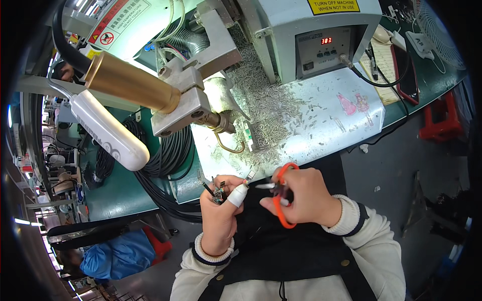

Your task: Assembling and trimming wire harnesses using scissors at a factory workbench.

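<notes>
My left hand (217, 214) is closed on a small bunch of cable ends (219, 192), with short coloured wires and dark tips sticking up among the fingers. A white wrap covers its thumb (237, 195). Just past the thumb tip, a small silvery connector piece (250, 174) shows; whether the fingers pinch it I cannot tell. My right hand (310, 195) grips scissors (284, 219) with orange handles. Their blades (264, 185) point left toward the left thumb, and are slightly blurred. Both hands are over my dark apron, at the front edge of the pale work plate (331, 120).
A bench machine (321, 45) with a red display stands behind the plate. Many tiny metal pieces (266, 105) lie scattered there. A brass-coloured cylinder (133, 83) on a clamp and a white lamp-like housing (110, 130) overhang the left. Coiled black cable (168, 155) rests on the green bench (115, 195).
</notes>
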